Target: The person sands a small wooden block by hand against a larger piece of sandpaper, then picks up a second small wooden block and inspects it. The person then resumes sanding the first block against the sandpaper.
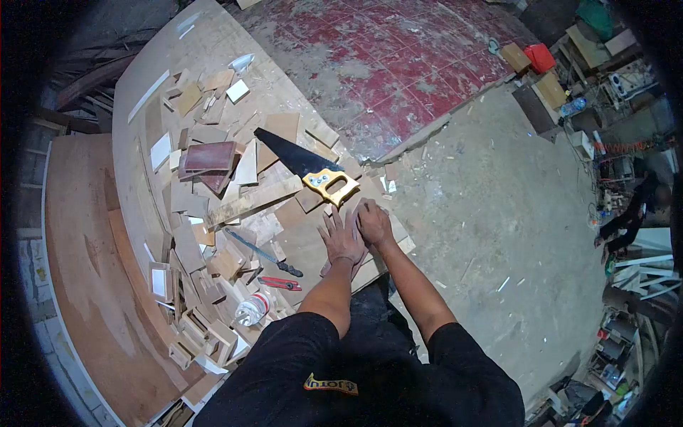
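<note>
1 left hand, mine: spread flat, fingers apart, over 1 reddish-brown piece at the worktable edge. 1 right hand, mine: fingers curled beside it, though I cannot tell what they clamp. 1 yellow-handled saw lies just beyond both, 1 red tool nearer me.
</note>
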A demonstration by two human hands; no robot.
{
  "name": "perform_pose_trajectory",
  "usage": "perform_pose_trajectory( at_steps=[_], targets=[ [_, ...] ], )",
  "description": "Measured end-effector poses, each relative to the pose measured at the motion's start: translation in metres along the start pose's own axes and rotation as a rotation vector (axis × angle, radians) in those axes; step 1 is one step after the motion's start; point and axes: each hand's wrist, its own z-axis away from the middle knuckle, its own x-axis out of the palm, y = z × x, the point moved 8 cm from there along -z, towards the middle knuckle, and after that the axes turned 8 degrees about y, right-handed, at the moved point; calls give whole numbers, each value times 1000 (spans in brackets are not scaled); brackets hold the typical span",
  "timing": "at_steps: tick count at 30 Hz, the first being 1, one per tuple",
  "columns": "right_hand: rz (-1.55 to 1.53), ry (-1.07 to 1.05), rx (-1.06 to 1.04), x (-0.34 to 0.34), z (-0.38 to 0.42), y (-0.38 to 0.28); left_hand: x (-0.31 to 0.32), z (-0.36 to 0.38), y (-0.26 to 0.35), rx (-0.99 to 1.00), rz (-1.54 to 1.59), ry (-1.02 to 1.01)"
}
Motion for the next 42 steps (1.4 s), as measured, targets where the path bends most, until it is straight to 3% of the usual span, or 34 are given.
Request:
perform_pose_trajectory(
  at_steps=[10,21,22,24,30,34,36,42],
  targets=[
    [-7,85,-12,-5,8,-1,8,0,-1,28,-59,-17],
    [-46,-335,154,-1,41,11,7,-2,0,31,-38,-40],
    [-43,-336,157,1,36,13,8,-2,-1,33,-37,-21],
    [-84,-60,79,-11,18,8,9,1,0,33,-36,-13],
    [-8,138,8,2,12,6,7,-3,0,25,-30,-40],
    [54,90,-76,-14,26,-1,12,1,-1,29,-33,-41],
    [-50,-152,113,-11,44,6,11,-2,-1,32,-33,-45],
    [-67,-140,56,-15,43,10,7,1,-1,20,-69,-47]
  ],
)
